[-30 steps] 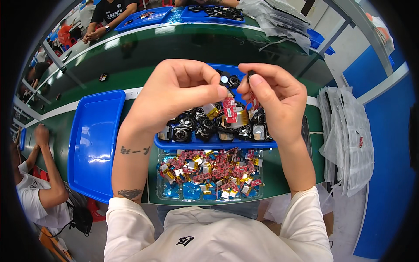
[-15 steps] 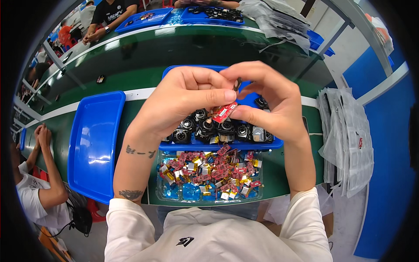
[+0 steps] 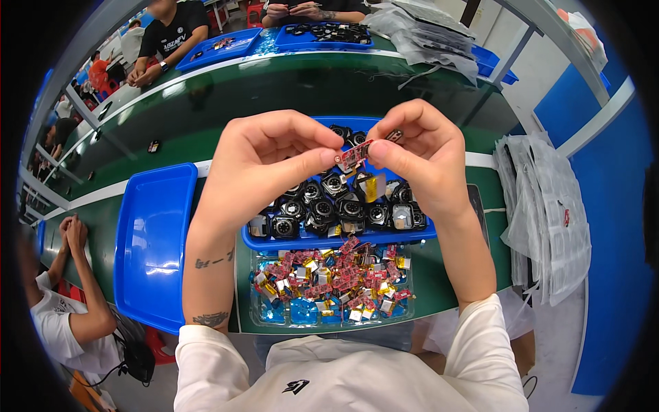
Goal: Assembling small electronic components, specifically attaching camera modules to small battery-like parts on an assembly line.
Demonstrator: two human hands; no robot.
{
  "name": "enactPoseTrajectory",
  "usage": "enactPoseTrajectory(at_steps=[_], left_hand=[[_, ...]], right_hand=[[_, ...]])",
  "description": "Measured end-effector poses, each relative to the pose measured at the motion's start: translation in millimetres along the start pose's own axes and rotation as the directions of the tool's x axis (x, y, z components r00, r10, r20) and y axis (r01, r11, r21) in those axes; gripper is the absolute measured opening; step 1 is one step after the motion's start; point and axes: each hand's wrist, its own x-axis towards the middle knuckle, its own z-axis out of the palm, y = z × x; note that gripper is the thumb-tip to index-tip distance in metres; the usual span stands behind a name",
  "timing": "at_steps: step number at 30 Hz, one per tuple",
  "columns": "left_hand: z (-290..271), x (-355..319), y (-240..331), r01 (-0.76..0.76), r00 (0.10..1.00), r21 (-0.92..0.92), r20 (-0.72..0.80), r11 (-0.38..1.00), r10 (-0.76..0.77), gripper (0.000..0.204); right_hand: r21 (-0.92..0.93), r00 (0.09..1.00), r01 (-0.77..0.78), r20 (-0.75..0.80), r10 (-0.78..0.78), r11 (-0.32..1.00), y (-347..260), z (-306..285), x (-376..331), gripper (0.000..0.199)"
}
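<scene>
My left hand pinches the left end of a small red circuit board between thumb and fingers. At its other end my right hand grips the same board, thumb in front. A small dark piece shows by the right fingertips; whether it is joined to the board I cannot tell. Below the board hangs a flat, yellow-taped battery. Both hands are over a blue tray of black watch-like cases. Nearer to me, a clear plastic tray holds many red boards with batteries.
A bare blue tray lies to the left on the green bench. White padded sheets hang at the right, with more plastic-wrapped sheets stacked at the far side. Other people sit across and at the left, near blue trays.
My hands have drawn slightly apart, and the red board has turned to slant between them. The yellow-taped battery now shows below it. The view has shifted a little.
</scene>
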Motion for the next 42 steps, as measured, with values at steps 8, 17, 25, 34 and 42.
enactPoseTrajectory(at_steps=[8,17,25,34,42], left_hand=[[-1.1,-1.9,8.0,-0.002,0.998,0.299,0.06,0.954,-0.016,0.014],[-1.8,-0.1,5.8,-0.037,0.999,0.284,0.01,0.958,0.036,0.017],[3.3,0.7,-3.1,-0.083,0.996,0.262,0.053,0.961,0.071,0.013],[-1.5,2.5,-5.4,-0.032,0.999,0.47,-0.005,0.882,0.039,0.012],[0.2,4.4,-7.7,-0.092,0.989,0.465,-0.064,0.881,0.137,0.013]], right_hand=[[-0.062,0.997,0.041,-0.062,-0.044,0.997,1.3,1.9,-0.1,0.029],[-0.199,0.992,0.116,-0.033,-0.124,0.973,8.5,13.6,-3.0,0.02],[-0.332,0.997,0.045,-0.047,-0.064,0.942,6.7,7.1,-4.0,0.015],[-0.629,0.999,-0.007,-0.037,-0.02,0.777,9.7,6.0,2.3,0.024],[-0.994,0.828,-0.04,-0.089,0.554,-0.101,36.5,-36.3,3.1,0.039]])
